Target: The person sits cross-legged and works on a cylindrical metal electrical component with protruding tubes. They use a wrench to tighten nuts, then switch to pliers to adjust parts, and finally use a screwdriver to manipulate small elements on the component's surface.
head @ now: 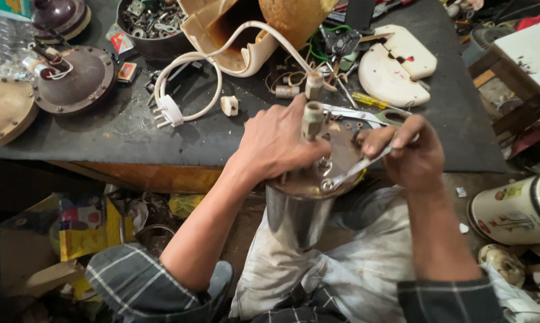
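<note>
Steadying the steel canister (297, 206) on the lap below the bench (126, 128) edge, left hand (279, 140) clamped on its top, right hand (410, 152) closed around the spanner (353, 172) (seat square on the nut, turn evenly).

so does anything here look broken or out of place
Yes. The cream plastic housing at the back of the workbench lies tipped and open, its white power cord trailing loose. Two cream cover pieces lie detached beside it. The left hand steadies a steel canister while the right hand holds a spanner on it.
</note>
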